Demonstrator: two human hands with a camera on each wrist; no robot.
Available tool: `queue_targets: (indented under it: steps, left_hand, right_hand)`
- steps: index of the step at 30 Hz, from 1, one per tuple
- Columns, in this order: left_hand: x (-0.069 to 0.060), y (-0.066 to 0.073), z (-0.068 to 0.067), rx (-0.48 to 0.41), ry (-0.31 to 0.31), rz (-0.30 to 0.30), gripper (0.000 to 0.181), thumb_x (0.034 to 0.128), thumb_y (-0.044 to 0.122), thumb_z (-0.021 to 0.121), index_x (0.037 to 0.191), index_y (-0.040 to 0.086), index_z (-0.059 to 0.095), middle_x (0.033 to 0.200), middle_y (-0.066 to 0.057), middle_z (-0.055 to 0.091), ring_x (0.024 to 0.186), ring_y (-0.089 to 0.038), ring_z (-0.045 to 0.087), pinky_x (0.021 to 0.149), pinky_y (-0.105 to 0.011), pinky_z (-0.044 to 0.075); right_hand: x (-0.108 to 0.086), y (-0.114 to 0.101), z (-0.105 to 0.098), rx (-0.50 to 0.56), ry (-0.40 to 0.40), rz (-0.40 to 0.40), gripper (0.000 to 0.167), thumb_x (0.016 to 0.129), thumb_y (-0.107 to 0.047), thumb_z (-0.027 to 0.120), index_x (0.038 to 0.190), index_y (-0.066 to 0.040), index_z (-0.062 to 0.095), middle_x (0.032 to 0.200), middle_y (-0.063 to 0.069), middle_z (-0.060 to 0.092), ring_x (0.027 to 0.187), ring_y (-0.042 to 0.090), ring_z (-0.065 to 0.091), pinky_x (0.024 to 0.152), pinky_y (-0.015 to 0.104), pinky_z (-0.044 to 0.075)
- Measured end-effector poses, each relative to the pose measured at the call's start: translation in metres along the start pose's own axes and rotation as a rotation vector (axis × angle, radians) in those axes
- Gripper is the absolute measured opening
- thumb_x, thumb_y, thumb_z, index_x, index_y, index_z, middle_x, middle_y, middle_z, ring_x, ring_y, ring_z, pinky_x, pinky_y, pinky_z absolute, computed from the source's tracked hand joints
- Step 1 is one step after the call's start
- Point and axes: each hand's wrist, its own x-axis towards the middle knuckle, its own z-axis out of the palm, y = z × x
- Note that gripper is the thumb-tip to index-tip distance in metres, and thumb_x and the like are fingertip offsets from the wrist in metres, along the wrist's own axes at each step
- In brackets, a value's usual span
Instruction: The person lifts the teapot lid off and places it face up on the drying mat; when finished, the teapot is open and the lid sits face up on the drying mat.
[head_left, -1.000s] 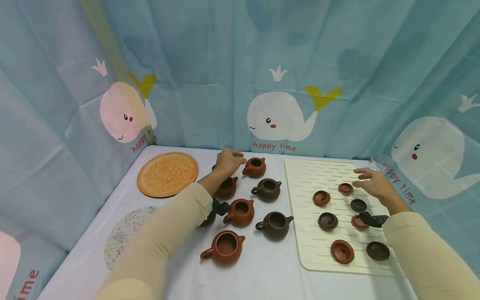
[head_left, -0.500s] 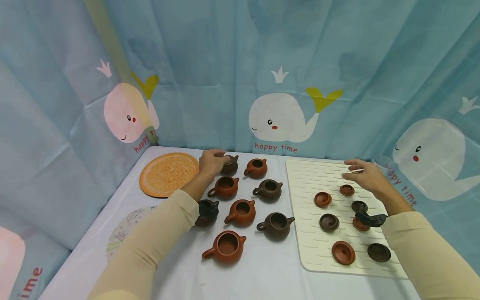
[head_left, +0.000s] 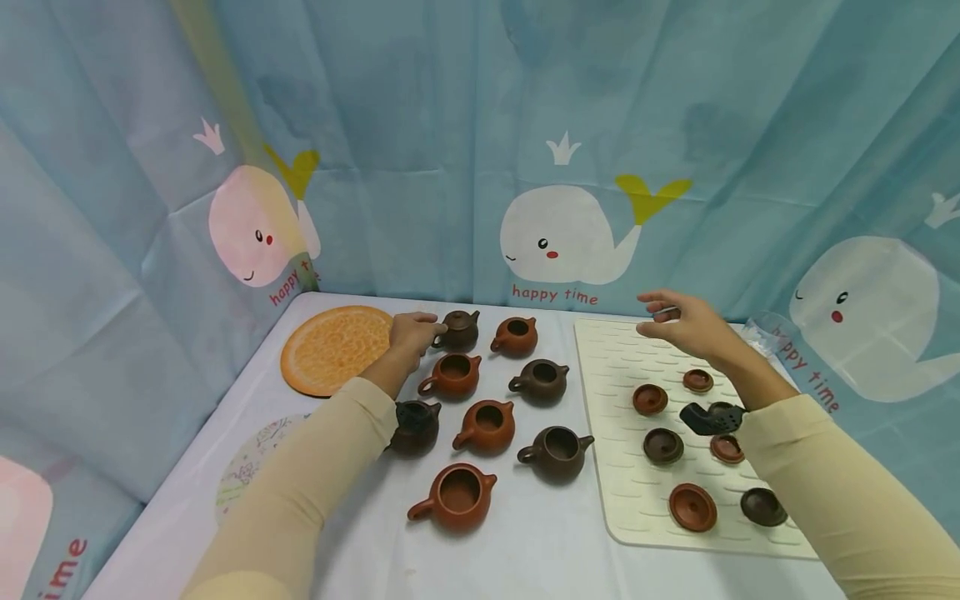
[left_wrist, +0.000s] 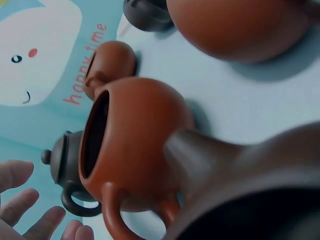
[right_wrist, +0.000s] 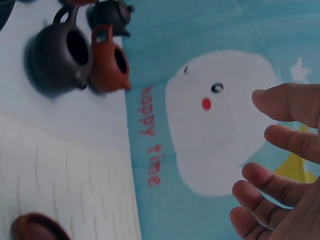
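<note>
A small dark brown teapot point(head_left: 459, 331) with its lid on stands at the back left of the group. Beside its handle is my left hand point(head_left: 412, 337); in the left wrist view the fingers point(left_wrist: 42, 222) are spread and apart from it. Several lidless teapots stand around, such as a red-brown teapot point(head_left: 453, 376) and a dark teapot point(head_left: 542, 381). My right hand point(head_left: 696, 329) hovers over the far part of a cream ridged mat point(head_left: 615, 350), fingers parted and nothing held. Several lids lie on the mat, among them a red-brown lid point(head_left: 697, 381) and a dark lid point(head_left: 663, 447).
An orange round mat point(head_left: 333, 350) lies at the back left, with a pale floral round mat point(head_left: 251, 467) nearer, partly behind the left sleeve. Something clear and plastic point(head_left: 763, 333) sits by the back right corner. A blue whale-print curtain point(head_left: 420, 225) closes off the back.
My left hand has moved left and down from over the back teapots, uncovering the lidded dark one. My right hand has shifted left and up, away from the small red-brown lid.
</note>
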Motion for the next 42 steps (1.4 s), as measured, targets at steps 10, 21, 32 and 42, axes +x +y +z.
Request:
queue_targets:
  steps: [10,21,32,42]
  left_hand:
    - [0.017,-0.007,0.003,0.042,-0.037,-0.095,0.036,0.0868,0.015,0.072,0.122,0.011,0.067,0.124,-0.012,0.059,0.104,-0.028,0.053,0.081,-0.046,0.048]
    - [0.024,-0.008,0.009,0.063,-0.029,-0.114,0.029,0.0866,0.012,0.071,0.115,0.009,0.069,0.112,-0.01,0.064,0.086,-0.023,0.052,0.077,-0.041,0.05]
    - [0.033,-0.014,0.011,0.028,-0.014,-0.125,0.02,0.0853,0.008,0.072,0.105,0.005,0.074,0.095,-0.01,0.065,0.065,-0.017,0.052,0.06,-0.032,0.048]
    - [0.035,-0.014,0.012,0.04,-0.026,-0.119,0.019,0.0855,0.007,0.071,0.104,0.005,0.075,0.096,-0.011,0.066,0.066,-0.018,0.052,0.061,-0.033,0.048]
  right_hand:
    - [0.031,-0.034,0.023,0.031,0.013,-0.056,0.056,0.09,-0.028,0.07,0.139,-0.01,0.05,0.13,0.016,0.05,0.114,0.032,0.048,0.086,0.051,0.044]
    - [0.08,-0.057,0.066,0.115,-0.033,-0.131,0.051,0.088,-0.019,0.071,0.135,-0.008,0.054,0.124,0.017,0.054,0.108,0.031,0.052,0.085,0.047,0.046]
    - [0.115,-0.066,0.123,0.119,-0.023,-0.147,0.043,0.089,-0.016,0.069,0.13,-0.008,0.058,0.114,0.013,0.06,0.1,0.027,0.057,0.084,0.044,0.048]
    - [0.138,-0.069,0.167,0.125,-0.006,-0.074,0.039,0.091,-0.021,0.068,0.128,-0.011,0.059,0.104,0.009,0.062,0.093,0.024,0.059,0.081,0.04,0.048]
